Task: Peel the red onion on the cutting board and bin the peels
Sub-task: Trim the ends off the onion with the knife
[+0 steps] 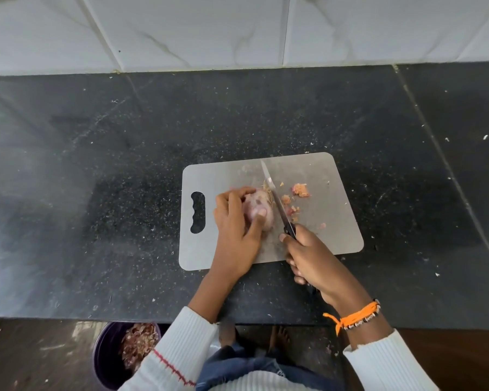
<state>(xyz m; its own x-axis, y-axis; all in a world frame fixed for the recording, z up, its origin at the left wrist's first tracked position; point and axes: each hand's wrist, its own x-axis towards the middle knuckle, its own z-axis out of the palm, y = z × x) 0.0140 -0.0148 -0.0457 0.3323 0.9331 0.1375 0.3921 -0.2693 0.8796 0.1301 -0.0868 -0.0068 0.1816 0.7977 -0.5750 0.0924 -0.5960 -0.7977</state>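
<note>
A red onion (257,206) lies on the grey cutting board (322,179), its root end with dry fibres pointing right. My left hand (235,230) grips the onion from the left, thumb across its front. My right hand (314,261) holds the black handle of a knife (275,198); the blade stands against the onion's root end, tip pointing away from me. Small pinkish peel scraps (300,190) lie on the board to the right of the blade.
The board sits on a dark speckled stone counter (124,179) against a white tiled wall. Below the counter edge, on the floor at the left, stands a dark purple bin (110,359) holding onion peels. My bare feet show beneath the counter.
</note>
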